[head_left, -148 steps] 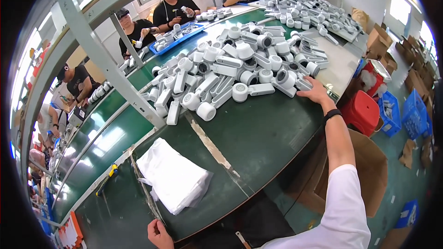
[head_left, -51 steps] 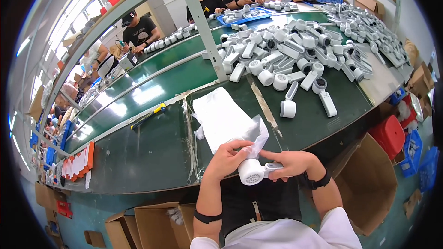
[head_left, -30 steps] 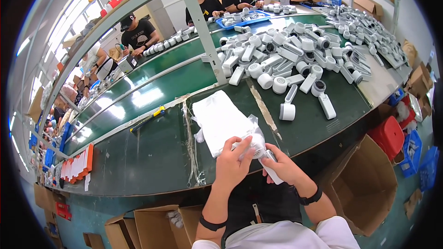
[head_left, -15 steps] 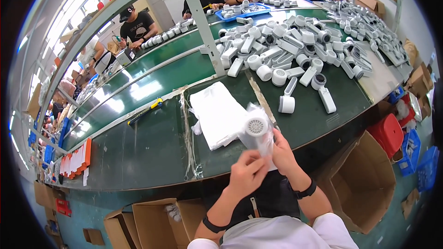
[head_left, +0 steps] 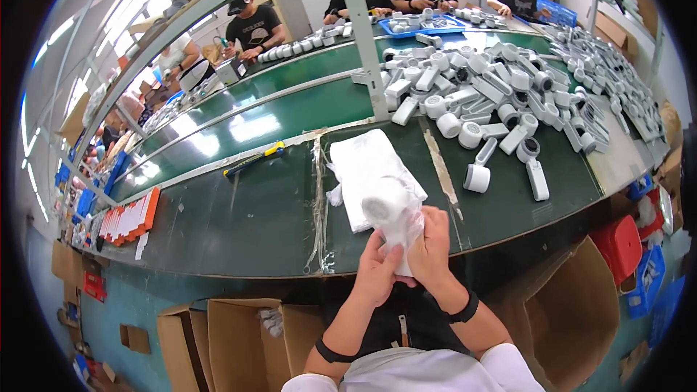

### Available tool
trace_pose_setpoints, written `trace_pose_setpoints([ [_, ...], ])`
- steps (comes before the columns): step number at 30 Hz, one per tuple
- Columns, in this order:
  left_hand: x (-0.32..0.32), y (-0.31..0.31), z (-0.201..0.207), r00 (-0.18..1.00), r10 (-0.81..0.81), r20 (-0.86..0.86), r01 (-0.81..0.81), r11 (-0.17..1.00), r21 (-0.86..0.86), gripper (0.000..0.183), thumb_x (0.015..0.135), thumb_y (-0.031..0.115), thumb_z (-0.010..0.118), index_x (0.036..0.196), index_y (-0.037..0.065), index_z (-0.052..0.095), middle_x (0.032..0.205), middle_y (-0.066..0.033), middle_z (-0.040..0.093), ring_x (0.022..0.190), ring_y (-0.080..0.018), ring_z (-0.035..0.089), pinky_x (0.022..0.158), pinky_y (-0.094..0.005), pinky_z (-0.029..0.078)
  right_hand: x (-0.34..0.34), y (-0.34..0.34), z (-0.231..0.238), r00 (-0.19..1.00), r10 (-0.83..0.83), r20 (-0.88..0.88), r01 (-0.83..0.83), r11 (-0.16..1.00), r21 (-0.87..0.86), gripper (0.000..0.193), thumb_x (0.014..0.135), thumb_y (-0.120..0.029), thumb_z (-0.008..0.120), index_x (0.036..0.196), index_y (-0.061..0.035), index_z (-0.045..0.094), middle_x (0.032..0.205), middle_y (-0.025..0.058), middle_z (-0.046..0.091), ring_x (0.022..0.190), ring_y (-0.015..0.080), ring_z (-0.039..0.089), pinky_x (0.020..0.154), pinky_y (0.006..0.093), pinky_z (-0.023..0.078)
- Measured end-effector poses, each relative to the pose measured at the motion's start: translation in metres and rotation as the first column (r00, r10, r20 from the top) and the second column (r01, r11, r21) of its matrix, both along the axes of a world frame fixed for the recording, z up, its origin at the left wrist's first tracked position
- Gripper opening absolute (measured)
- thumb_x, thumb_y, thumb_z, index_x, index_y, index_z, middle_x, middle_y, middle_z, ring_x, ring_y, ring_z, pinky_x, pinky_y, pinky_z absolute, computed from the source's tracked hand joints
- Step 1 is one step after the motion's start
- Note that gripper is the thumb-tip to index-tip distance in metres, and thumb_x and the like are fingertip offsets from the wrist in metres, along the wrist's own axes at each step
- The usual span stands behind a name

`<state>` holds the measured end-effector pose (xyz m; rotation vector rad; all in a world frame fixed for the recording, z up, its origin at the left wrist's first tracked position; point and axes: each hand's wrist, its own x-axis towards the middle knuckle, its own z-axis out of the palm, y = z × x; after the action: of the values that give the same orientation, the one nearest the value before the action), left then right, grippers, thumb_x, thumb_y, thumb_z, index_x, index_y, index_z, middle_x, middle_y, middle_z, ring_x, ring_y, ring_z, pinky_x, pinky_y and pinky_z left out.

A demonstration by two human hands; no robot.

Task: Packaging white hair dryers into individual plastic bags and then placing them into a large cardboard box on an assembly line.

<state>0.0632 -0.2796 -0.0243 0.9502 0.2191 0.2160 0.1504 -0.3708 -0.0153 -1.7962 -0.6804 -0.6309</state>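
A white hair-dryer-shaped device (head_left: pixel 383 208) with a round head is inside a clear plastic bag (head_left: pixel 415 222), its head pointing away from me. My left hand (head_left: pixel 377 270) wraps round the lower part of the handle from the left. On the other side, my right hand (head_left: pixel 430 248) grips the bagged handle, with bunched film at its fingers. The handle's lower end shows only partly between my hands. Just beyond lies a stack of white plastic bags (head_left: pixel 367 156) on the dark green bench (head_left: pixel 247 225).
Many similar devices (head_left: pixel 501 94) are heaped at the far right. A yellow-and-black knife-like tool (head_left: pixel 254 159) and orange-edged cards (head_left: pixel 131 219) lie leftward. A metal post (head_left: pixel 365 43) rises from the bench. Open cardboard boxes (head_left: pixel 243 345) stand below; co-workers sit across.
My left hand has closed round the handle's lower part, and the bagged device has tilted, its grille less squarely in view. The whole scene has shifted rightward as my head turned.
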Motion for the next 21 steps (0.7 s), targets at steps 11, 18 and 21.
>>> trace_pose_setpoints([
  [11,-0.035,0.08,-0.002,0.953,0.292,0.077,-0.287,0.956,-0.067,0.037,0.087,0.0,0.066,0.122,0.002,0.052,0.106,-0.0093,0.066,0.087,-0.0185,0.067,0.064,-0.0327,0.059,-0.03,0.008,-0.02,0.952,0.301,-0.056,-0.302,0.953,0.003,0.013,0.081,-0.001,0.066,0.094,-0.0008,0.068,0.066,0.0112,0.059,0.053,0.0195,0.056,0.051,0.0291,0.044],
  [18,-0.079,0.181,-0.012,0.564,0.823,0.068,-0.709,0.439,0.552,0.035,0.086,-0.001,0.065,0.12,-0.005,0.055,0.103,-0.0111,0.063,0.083,-0.0171,0.063,0.065,-0.0299,0.059,0.027,-0.053,0.002,0.993,0.065,-0.098,-0.082,0.981,-0.177,0.015,0.085,-0.004,0.062,0.099,-0.0023,0.067,0.078,0.01,0.065,0.062,0.0197,0.061,0.055,0.0292,0.048],
  [21,-0.087,0.229,-0.02,0.42,0.907,0.022,-0.547,0.233,0.804,0.042,0.082,0.002,0.068,0.121,-0.007,0.055,0.105,-0.0156,0.061,0.081,-0.0222,0.063,0.065,-0.0314,0.056,0.089,-0.099,0.014,0.973,-0.227,0.033,0.225,0.922,-0.315,0.028,0.082,-0.003,0.057,0.109,-0.0052,0.065,0.096,0.0143,0.065,0.085,0.0298,0.063,0.073,0.039,0.051],
])
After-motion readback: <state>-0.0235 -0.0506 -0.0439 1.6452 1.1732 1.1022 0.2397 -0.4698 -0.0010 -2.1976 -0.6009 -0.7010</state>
